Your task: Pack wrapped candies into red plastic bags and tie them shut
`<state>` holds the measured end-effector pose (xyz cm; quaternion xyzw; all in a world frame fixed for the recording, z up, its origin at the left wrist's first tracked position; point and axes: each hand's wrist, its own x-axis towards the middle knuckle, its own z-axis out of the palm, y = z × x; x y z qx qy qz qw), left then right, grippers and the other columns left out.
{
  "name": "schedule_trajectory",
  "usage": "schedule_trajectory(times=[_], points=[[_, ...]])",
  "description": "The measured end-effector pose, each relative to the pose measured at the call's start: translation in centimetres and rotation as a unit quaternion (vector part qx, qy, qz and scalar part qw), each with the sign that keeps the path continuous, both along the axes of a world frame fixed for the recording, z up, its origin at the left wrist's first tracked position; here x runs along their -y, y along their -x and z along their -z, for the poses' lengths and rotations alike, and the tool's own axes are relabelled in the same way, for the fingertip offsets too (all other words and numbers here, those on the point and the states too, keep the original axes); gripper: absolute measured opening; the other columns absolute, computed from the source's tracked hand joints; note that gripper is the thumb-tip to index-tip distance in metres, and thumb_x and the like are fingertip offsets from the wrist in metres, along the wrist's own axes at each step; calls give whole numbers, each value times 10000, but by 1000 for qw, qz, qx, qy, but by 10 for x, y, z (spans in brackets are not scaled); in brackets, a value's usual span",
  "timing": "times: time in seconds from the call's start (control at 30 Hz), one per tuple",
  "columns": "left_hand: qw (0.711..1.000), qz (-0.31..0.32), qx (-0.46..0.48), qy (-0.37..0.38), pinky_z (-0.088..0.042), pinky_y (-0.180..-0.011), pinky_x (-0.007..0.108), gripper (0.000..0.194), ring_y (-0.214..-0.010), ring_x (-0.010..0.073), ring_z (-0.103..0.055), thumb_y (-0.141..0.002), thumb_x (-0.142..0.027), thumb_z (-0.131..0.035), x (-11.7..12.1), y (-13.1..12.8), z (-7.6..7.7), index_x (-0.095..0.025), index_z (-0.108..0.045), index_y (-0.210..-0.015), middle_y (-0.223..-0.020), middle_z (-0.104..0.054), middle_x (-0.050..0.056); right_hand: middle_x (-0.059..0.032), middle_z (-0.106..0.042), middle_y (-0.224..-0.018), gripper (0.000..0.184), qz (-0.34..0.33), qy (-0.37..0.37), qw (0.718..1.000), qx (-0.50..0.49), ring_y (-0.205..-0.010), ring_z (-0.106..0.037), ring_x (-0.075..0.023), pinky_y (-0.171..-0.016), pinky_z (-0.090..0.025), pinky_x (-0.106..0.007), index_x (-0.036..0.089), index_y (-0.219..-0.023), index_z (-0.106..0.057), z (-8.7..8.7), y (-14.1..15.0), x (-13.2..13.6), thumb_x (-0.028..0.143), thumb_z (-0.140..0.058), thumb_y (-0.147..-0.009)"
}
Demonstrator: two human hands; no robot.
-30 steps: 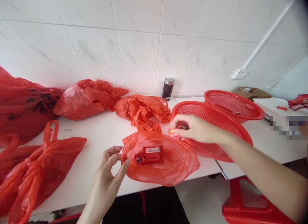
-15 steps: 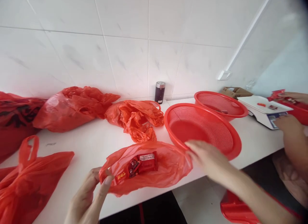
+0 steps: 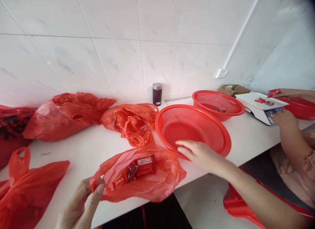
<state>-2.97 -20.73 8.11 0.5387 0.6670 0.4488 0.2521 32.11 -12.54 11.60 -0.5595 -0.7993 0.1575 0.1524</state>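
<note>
My left hand [image 3: 80,204] pinches the left edge of an open red plastic bag [image 3: 157,184] that lies on the white table [image 3: 83,153]. Inside the bag lie a few small red packets [image 3: 136,170]. My right hand [image 3: 198,153] hovers with its fingers stretched out over the near rim of a red mesh basket [image 3: 193,129], just right of the bag, and holds nothing.
A second red basket [image 3: 218,104] stands behind the first. A dark flask [image 3: 157,94] stands at the tiled wall. Several stuffed red bags [image 3: 66,114] lie left and behind. At the right, another person's hands [image 3: 283,117] work at a white scale [image 3: 262,106]. A red stool [image 3: 236,206] is below.
My right hand, which held a small packet a second ago, is now empty and has dropped toward the basket's near rim. My left hand took hold of the bag's edge. The view swung right.
</note>
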Motion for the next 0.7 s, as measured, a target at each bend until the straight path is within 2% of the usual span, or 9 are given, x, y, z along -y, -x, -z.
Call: schedule_trajectory(times=[0.07, 0.13, 0.2, 0.3, 0.4, 0.47, 0.53, 0.6, 0.7], points=[[1000, 24, -8, 12, -458, -845, 279, 287, -955, 227, -595, -813, -516, -574, 3, -1, -4, -255, -627, -919, -921, -652, -4, -78, -586, -1315, 391, -30, 34, 998, 37, -1174, -572, -262, -934, -473, -415, 280, -1302, -551, -1, 3, -26, 363, -435, -937], [1000, 24, 8, 12, -445, -843, 281, 282, -934, 223, -591, -830, -503, -559, 6, -4, -7, -242, -618, -919, -872, -640, 0, -84, -606, -1283, 379, -57, 97, 990, 87, -1122, -601, -271, -886, -488, -397, 296, -1261, -584, 7, 10, -49, 351, -509, -893], [999, 7, 33, 6, -442, -830, 283, 282, -901, 216, -588, -833, -495, -559, 10, -8, -10, -230, -620, -908, -860, -638, 8, -102, -667, -1162, 331, -36, 139, 982, 121, -1000, -651, -265, -804, -505, -371, 269, -1160, -644, 19, 19, -67, 404, -505, -891], [998, 4, 58, -1, -444, -794, 284, 284, -849, 207, -583, -828, -482, -571, 15, -10, -13, -212, -633, -893, -830, -642, 18, -146, -698, -989, 380, 32, 129, 981, 142, -861, -672, -259, -713, -498, -361, 180, -1068, -658, 23, 27, -86, 417, -389, -941], [998, 12, 68, 7, -440, -799, 291, 284, -834, 206, -583, -828, -475, -576, 17, -8, -15, -206, -636, -896, -797, -635, 20, -164, -665, -1037, 294, 49, 79, 984, 152, -924, -644, -260, -766, -467, -369, 159, -1035, -633, 3, 27, -99, 273, -380, -940], [997, 18, 76, 15, -434, -819, 291, 276, -853, 208, -588, -828, -472, -582, 16, -7, -15, -207, -631, -888, -806, -639, 20, -127, -649, -1061, 218, 36, 30, 990, 130, -945, -620, -235, -798, -449, -348, 188, -1024, -606, -17, 32, -95, 250, -422, -925], [996, 27, 86, 22, -430, -848, 301, 272, -886, 216, -591, -834, -470, -575, 15, -8, -16, -207, -627, -882, -828, -651, 26, -63, -653, -1001, 173, -11, -17, 998, 58, -888, -613, -194, -769, -451, -307, 226, -1018, -579, -32, 44, -77, 308, -458, -925], [995, 31, 89, 21, -437, -863, 319, 280, -901, 226, -594, -834, -474, -570, 13, -9, -16, -206, -629, -889, -839, -658, 33, -11, -650, -925, 158, -93, -34, 995, -20, -815, -606, -161, -716, -456, -277, 256, -990, -575, -39, 63, -48, 349, -462, -931], [997, 8, 79, 8, -468, -843, 339, 295, -889, 241, -611, -810, -496, -580, 13, -10, -17, -215, -635, -881, -829, -659, 31, -12, -637, -940, 138, -188, -68, 980, 2, -816, -599, -162, -674, -452, -279, 263, -963, -605, -38, 85, -13, 266, -472, -926]])
